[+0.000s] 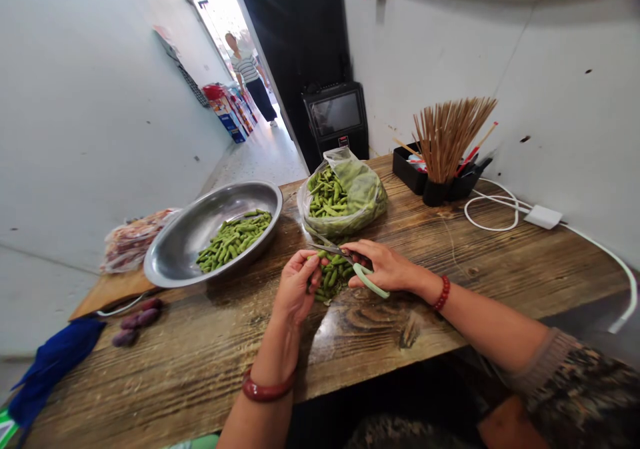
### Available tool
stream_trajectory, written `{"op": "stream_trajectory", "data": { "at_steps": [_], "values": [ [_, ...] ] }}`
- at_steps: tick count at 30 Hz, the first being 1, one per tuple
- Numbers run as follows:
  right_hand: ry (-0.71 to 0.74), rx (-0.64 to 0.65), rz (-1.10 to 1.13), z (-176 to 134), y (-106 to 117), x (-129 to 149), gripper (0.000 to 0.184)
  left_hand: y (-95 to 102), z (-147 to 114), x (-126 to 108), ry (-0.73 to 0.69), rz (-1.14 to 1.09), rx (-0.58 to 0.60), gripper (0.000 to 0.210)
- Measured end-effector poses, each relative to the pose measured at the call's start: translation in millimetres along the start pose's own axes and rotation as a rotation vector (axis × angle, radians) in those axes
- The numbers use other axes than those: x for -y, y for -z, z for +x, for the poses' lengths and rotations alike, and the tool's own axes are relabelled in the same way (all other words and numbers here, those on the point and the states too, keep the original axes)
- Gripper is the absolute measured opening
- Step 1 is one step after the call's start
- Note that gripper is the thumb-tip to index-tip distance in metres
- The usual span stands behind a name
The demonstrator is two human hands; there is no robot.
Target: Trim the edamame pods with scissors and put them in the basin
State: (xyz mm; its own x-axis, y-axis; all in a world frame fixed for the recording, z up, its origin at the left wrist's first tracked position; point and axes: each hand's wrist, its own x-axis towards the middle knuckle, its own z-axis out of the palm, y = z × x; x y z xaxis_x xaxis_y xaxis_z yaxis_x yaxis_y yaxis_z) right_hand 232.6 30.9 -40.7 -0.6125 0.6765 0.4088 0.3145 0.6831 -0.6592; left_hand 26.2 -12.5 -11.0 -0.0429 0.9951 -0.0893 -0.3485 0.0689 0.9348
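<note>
A pair of scissors [371, 281] with pale green handles is gripped in my right hand [383, 266]. Its blades point left toward my left hand [299, 286], whose thumb and fingers pinch a green soybean pod [323, 257]. Under both hands, a small heap of pods [330, 279] lies on the wooden table. Just behind it stands an open clear plastic bag [357, 199] full of pods. To the left, a wide steel basin [170, 252] holds more pods [235, 239] along its right side.
Skewers [447, 136] stand in a black holder [410, 169] at the back right, near a white cable [500, 226]. Left are a bagged item [135, 239], purple-red produce [135, 322] and blue cloth [57, 362]. A person [250, 79] is in the doorway, beyond a black speaker-like box [337, 119].
</note>
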Motion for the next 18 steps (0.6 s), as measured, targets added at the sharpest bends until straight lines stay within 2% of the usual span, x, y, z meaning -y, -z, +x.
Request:
{"op": "stream_trajectory", "data": {
  "at_steps": [6, 18],
  "values": [
    [0.006, 0.006, -0.006, -1.3, -0.8, 0.9, 0.069, -1.3, -0.9, -0.2, 0.007, -0.005, 0.004, 0.023],
    [0.024, -0.047, 0.010, -2.9, -4.7, 0.5, 0.061, -1.2, -0.6, 0.8, 0.032, -0.003, 0.002, 0.024]
  ]
}}
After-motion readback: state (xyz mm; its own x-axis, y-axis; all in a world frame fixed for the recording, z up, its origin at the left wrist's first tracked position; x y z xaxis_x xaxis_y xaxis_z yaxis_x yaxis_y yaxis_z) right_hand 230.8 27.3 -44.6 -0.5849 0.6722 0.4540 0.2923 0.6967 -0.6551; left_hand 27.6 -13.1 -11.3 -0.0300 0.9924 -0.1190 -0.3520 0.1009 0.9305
